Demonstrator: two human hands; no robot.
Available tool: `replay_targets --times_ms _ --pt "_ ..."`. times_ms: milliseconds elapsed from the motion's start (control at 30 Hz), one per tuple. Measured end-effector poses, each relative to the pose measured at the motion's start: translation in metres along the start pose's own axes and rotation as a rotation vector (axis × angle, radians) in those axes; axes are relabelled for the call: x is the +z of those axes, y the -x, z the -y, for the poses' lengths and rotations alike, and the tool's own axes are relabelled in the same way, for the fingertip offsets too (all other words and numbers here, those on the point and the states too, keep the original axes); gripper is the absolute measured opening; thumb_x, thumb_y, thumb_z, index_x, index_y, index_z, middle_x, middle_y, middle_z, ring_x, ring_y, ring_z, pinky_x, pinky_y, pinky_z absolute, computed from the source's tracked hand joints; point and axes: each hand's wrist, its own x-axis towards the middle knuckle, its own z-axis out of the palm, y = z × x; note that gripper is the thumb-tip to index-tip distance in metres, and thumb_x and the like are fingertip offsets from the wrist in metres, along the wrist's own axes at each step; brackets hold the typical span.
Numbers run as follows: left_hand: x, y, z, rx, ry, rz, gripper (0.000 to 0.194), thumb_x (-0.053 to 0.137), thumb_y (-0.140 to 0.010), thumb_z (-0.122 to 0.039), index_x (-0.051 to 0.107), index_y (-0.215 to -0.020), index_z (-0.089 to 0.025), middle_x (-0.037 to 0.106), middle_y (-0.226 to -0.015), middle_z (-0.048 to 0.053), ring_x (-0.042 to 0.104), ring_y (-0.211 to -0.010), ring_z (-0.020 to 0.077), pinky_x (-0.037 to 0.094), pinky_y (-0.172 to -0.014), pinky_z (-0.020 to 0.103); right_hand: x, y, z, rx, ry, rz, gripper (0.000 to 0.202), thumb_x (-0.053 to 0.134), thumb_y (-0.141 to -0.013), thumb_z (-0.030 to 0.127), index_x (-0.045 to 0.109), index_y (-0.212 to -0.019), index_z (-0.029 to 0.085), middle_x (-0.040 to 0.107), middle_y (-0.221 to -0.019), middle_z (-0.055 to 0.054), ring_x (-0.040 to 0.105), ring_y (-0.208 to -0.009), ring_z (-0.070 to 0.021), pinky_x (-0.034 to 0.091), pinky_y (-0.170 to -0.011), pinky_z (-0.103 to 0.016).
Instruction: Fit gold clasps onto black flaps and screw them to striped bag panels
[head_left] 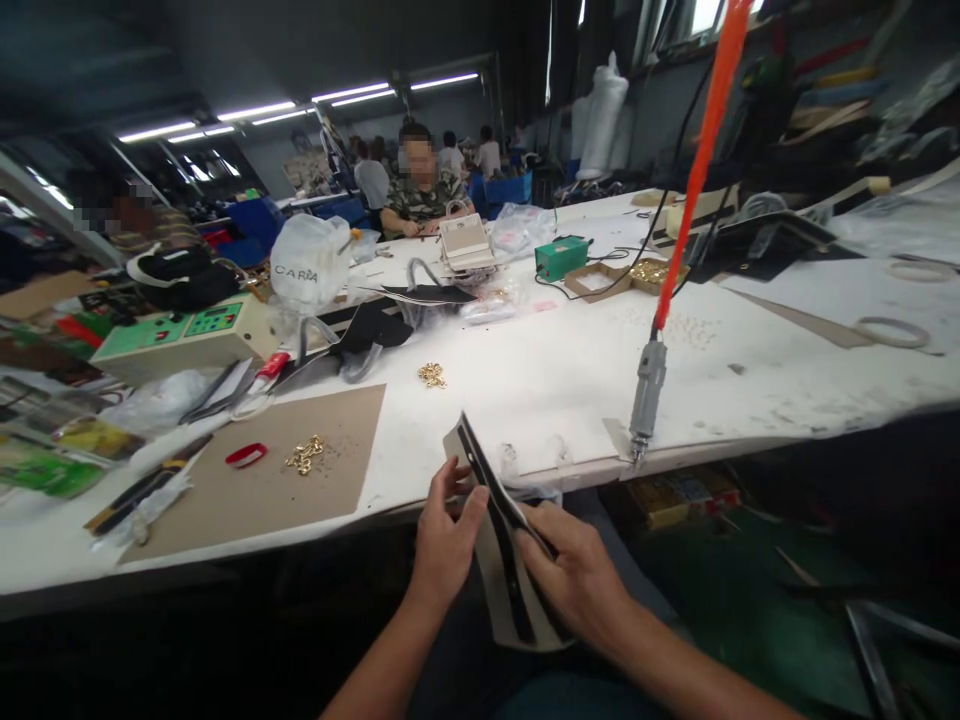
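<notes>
Both hands grip a beige panel with a black strip (504, 590), tilted over my lap at the table's front edge. My left hand (448, 535) pinches its left side near the upper end, thumb on the black strip. Around its right edge wraps my right hand (574, 565), fingers partly hidden behind it. Small dark spots or holes show along the strip. On the table beyond lies a small heap of gold metal fittings (431, 376). More gold fittings (305, 455) rest on a brown board (247, 500), near a red ring-shaped item (246, 456).
A grey electric screwdriver (648, 395) hangs from an orange coil at the table's front edge. A green box (562, 258) and cardboard trays (598, 281) stand farther back. A control machine (187, 335) is at left. Another person (421, 190) sits across the table (525, 360).
</notes>
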Motion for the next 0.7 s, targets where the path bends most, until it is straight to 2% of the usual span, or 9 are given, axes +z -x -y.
replay_targets --times_ms 100,200,267,333,367,433,500,533,700 --pt "-0.002 0.022 -0.022 -0.177 0.342 0.039 0.061 0.072 -0.090 -0.059 0.064 -0.136 -0.021 0.071 -0.136 0.012 0.065 -0.129 0.0320 0.052 -0.110 0.044 0.013 0.010 0.013 -0.179 0.190 0.113 0.046 0.050 -0.098 0.015 0.066 -0.141 0.024 0.070 -0.095 -0.007 0.069 -0.078 -0.0194 0.055 -0.070 -0.029" --pt "-0.002 0.029 -0.038 -0.391 0.531 -0.030 0.058 0.080 -0.085 -0.056 0.072 -0.127 -0.018 0.078 -0.124 0.012 0.072 -0.118 0.0334 0.056 -0.106 0.046 0.019 0.018 0.030 -0.157 0.273 0.294 0.057 0.056 -0.093 0.015 0.058 -0.150 0.022 0.072 -0.113 -0.010 0.072 -0.092 -0.0240 0.059 -0.078 -0.033" --pt "-0.003 0.027 -0.043 -0.485 0.627 -0.074 0.055 0.083 -0.083 -0.052 0.074 -0.125 -0.017 0.080 -0.117 0.013 0.076 -0.110 0.0332 0.059 -0.102 0.047 0.011 0.021 0.047 -0.141 0.223 0.417 0.054 0.065 -0.091 0.020 0.062 -0.145 0.022 0.075 -0.110 -0.008 0.074 -0.090 -0.0240 0.059 -0.076 -0.031" --pt "-0.004 0.024 -0.044 -0.533 0.680 -0.080 0.051 0.083 -0.084 -0.048 0.075 -0.123 -0.017 0.081 -0.114 0.012 0.078 -0.107 0.0325 0.060 -0.101 0.047 -0.005 0.019 0.064 -0.219 0.087 0.480 0.040 0.071 -0.091 0.024 0.071 -0.130 0.028 0.077 -0.095 -0.003 0.074 -0.079 -0.0199 0.058 -0.070 -0.027" --pt "-0.005 0.023 -0.044 -0.540 0.691 -0.065 0.049 0.084 -0.083 -0.047 0.076 -0.122 -0.018 0.081 -0.114 0.012 0.078 -0.107 0.0322 0.060 -0.102 0.047 -0.013 0.015 0.072 -0.270 0.016 0.438 0.031 0.072 -0.092 0.024 0.073 -0.123 0.030 0.077 -0.088 -0.001 0.073 -0.074 -0.0180 0.057 -0.067 -0.025" --pt "-0.007 0.023 -0.044 -0.521 0.699 -0.017 0.046 0.084 -0.083 -0.045 0.078 -0.119 -0.017 0.081 -0.116 0.013 0.077 -0.109 0.0323 0.059 -0.104 0.046 -0.029 0.001 0.078 -0.323 -0.044 0.206 0.021 0.071 -0.094 0.023 0.075 -0.114 0.031 0.076 -0.083 0.001 0.071 -0.070 -0.0164 0.056 -0.065 -0.026" --pt "-0.007 0.025 -0.044 -0.478 0.701 0.050 0.046 0.083 -0.085 -0.047 0.079 -0.117 -0.016 0.081 -0.118 0.013 0.077 -0.111 0.0329 0.058 -0.106 0.047 -0.036 -0.020 0.072 -0.287 0.015 -0.041 0.017 0.073 -0.094 0.022 0.074 -0.110 0.028 0.073 -0.082 0.000 0.068 -0.069 -0.0166 0.056 -0.065 -0.028" --pt "-0.006 0.027 -0.044 -0.458 0.701 0.083 0.046 0.081 -0.086 -0.048 0.078 -0.118 -0.016 0.080 -0.119 0.013 0.076 -0.112 0.0332 0.057 -0.106 0.047 -0.036 -0.032 0.064 -0.251 0.067 -0.106 0.016 0.075 -0.092 0.022 0.074 -0.107 0.026 0.072 -0.083 -0.001 0.067 -0.070 -0.0168 0.055 -0.065 -0.029" --pt "-0.005 0.033 -0.038 -0.371 0.639 0.173 0.047 0.073 -0.093 -0.051 0.075 -0.129 -0.020 0.077 -0.128 0.012 0.071 -0.122 0.0334 0.054 -0.111 0.047 -0.014 -0.069 0.019 -0.105 0.182 -0.054 0.018 0.083 -0.086 0.026 0.073 -0.101 0.023 0.072 -0.092 -0.002 0.068 -0.079 -0.0187 0.054 -0.072 -0.032"
